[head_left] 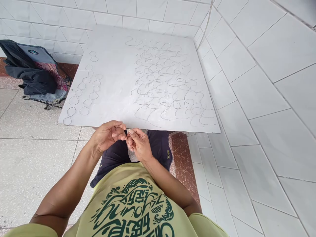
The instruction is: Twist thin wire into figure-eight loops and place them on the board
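Observation:
My left hand (108,135) and my right hand (138,143) meet just below the near edge of a white board (116,65), above my lap. Both pinch a thin piece of wire (126,129) between thumb and fingers; the wire is barely visible. On the board's right half lies a spread of loose bent wire pieces (168,82). On its left side, several wire figure-eight loops (85,87) lie in rows.
A white tiled wall (259,82) runs along the right, close to the board. At the far left a low folding chair with dark clothes (37,74) stands on the speckled floor (29,148). A thin cable (206,24) hangs by the wall corner.

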A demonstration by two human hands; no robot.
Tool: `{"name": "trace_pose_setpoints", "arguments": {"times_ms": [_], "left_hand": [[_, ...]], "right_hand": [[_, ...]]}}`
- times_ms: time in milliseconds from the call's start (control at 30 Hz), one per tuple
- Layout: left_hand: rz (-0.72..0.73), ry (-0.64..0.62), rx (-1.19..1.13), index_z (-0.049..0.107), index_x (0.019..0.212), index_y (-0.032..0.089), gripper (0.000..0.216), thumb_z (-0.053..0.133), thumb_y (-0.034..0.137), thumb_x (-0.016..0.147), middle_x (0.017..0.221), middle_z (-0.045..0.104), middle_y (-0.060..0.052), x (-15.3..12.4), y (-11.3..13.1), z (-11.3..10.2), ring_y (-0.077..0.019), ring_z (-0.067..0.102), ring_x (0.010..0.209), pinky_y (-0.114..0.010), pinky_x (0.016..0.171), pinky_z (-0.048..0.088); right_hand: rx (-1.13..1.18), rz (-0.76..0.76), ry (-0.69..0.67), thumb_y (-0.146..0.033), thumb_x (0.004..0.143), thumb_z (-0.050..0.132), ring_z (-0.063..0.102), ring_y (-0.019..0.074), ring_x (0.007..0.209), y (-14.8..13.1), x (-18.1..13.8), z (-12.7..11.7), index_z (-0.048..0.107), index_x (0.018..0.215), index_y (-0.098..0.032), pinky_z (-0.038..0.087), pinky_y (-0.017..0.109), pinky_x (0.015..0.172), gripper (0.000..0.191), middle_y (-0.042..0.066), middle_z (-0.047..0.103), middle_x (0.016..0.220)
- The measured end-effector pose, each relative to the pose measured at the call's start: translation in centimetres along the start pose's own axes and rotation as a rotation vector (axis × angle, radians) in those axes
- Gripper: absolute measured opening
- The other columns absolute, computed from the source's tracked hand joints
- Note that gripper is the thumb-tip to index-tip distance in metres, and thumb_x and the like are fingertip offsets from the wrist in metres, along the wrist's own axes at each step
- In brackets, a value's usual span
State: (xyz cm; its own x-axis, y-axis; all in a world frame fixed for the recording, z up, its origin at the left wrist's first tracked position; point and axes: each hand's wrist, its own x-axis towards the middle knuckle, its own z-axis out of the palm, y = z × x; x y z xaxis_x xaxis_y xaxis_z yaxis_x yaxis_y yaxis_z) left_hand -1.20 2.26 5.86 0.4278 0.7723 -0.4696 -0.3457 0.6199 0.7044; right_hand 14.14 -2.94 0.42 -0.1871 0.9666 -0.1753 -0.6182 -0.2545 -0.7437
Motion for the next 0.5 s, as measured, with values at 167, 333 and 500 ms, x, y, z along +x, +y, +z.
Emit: {"name": "trace_pose_setpoints", "arguments": {"times_ms": [167,333,500], "left_hand": [[-0.013,-0.027,-0.067,0.079,0.081,0.005,0.023,0.064,0.020,0.090,0.038,0.032,0.006,0.10,-0.03,-0.05,-0.0123,0.048,0.043,-0.029,0.064,0.055],[-0.039,-0.104,-0.137,0.079,0.092,0.000,0.024,0.060,0.013,0.093,0.035,0.029,0.008,0.34,-0.25,-0.34,-0.0070,0.034,0.035,-0.022,0.053,0.047],[-0.052,-0.108,-0.127,0.079,0.096,0.001,0.027,0.060,0.020,0.098,0.037,0.035,0.007,0.70,-0.02,-0.27,-0.0090,0.043,0.037,-0.024,0.054,0.051]], "right_hand": [[0.011,-0.001,-0.048,-0.046,0.091,0.076,0.044,0.0077,0.043,-0.12,-0.07,-0.22,0.063,0.079,-0.019,0.028,0.019,0.036,0.033,-0.007,0.053,0.054],[0.034,0.021,-0.068,-0.046,0.090,0.078,0.044,0.0079,0.043,-0.11,-0.26,-0.19,0.063,0.079,-0.019,0.027,0.019,0.036,0.032,-0.007,0.052,0.053],[0.067,-0.020,-0.014,-0.047,0.090,0.078,0.047,0.0085,0.045,-0.04,-0.06,-0.06,0.064,0.080,-0.019,0.032,0.019,0.037,0.033,-0.006,0.055,0.055]]}}
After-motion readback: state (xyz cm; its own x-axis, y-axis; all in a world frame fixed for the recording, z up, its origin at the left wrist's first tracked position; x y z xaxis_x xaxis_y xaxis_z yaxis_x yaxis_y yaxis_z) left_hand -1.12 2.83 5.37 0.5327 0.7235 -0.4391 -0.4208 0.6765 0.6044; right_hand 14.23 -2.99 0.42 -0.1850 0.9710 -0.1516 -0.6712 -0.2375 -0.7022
